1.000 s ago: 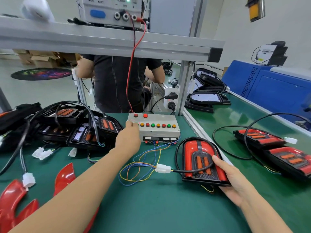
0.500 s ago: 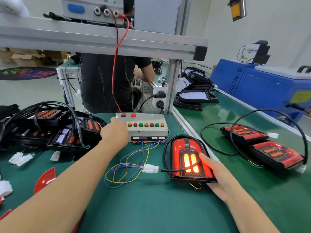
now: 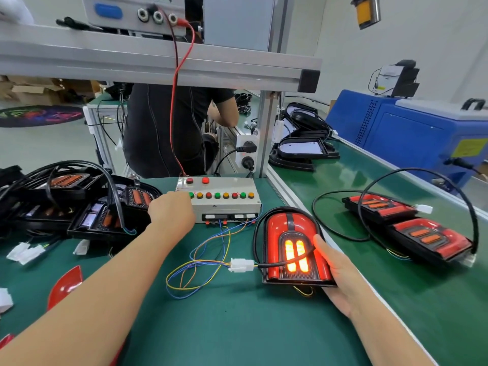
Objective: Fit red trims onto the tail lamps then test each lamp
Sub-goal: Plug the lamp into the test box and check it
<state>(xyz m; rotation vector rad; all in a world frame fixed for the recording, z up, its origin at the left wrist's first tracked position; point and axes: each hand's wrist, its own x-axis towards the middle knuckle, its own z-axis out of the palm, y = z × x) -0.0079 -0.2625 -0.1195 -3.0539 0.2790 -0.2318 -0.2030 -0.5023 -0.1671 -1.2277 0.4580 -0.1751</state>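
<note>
Right now the left hand (image 3: 171,211) rests curled at the left end of the test box (image 3: 224,202), apparently pressing a button there, though its fingertips are hidden. The right hand (image 3: 340,273) cradles the tail lamp (image 3: 293,249) on the green table (image 3: 237,326), thumb on the red trim, fingers curled under the edge. Its two centre bars glow orange. The lamp's black cable loops across the lens to the white connector (image 3: 241,265). Judging by this, a tug on the lamp could loosen that plug, cutting the light and giving a false fail.
</note>
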